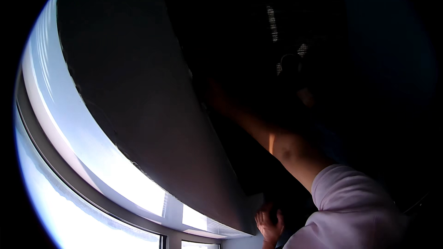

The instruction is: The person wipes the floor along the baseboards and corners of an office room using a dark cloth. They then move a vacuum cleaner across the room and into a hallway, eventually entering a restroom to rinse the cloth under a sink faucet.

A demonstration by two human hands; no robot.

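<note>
My right arm reaches up and to the left from a pale short sleeve into deep shadow. At its end my right hand [216, 96] is barely visible, close to the right edge of a broad dark grey panel [152, 97]; its fingers are lost in the dark. Lower down, my left hand [269, 223] is near the panel's lower right corner. The fingers are bent and the thumb stands on the right; whatever they hold is too dark to make out.
Bright windows [106, 221] with a dark frame curve along the lower left. A pale sunlit ledge [97, 143] runs between them and the panel's uneven left edge. Small patches of light [272, 23] fall on a dark ribbed surface at the upper right. Most of the right side is black.
</note>
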